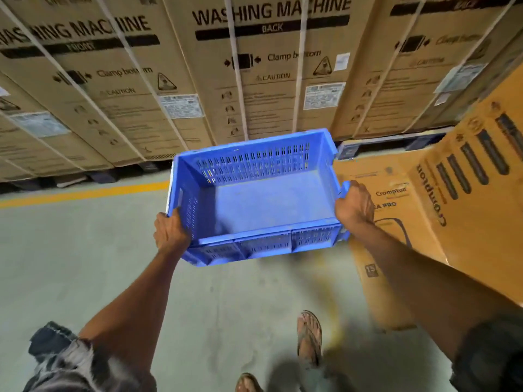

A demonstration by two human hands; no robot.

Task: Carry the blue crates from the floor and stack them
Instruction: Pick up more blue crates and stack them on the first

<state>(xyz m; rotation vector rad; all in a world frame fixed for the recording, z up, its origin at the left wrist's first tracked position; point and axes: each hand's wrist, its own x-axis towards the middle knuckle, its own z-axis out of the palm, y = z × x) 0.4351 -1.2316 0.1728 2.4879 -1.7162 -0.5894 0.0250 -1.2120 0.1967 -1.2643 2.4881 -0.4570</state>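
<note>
Here, two hands, left hand (169, 232) and right hand (353, 205), hold one blue crate (254, 193).

One crate, two hands, five cartons

One blue crate (256, 193); two hands; three washing-machine cartons (271, 75) in a row; two Crompton cartons (396, 210); two sandalled feet (310, 338).

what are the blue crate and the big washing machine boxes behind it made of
Blue crate: looks like moulded plastic, matt and scuffed; slotted vent walls and ribbed rim suggest it. Washing machine boxes: brown cardboard, dull finish, with printed black lettering, stuck-on labels and pale straps, probably plastic, around them.
</note>
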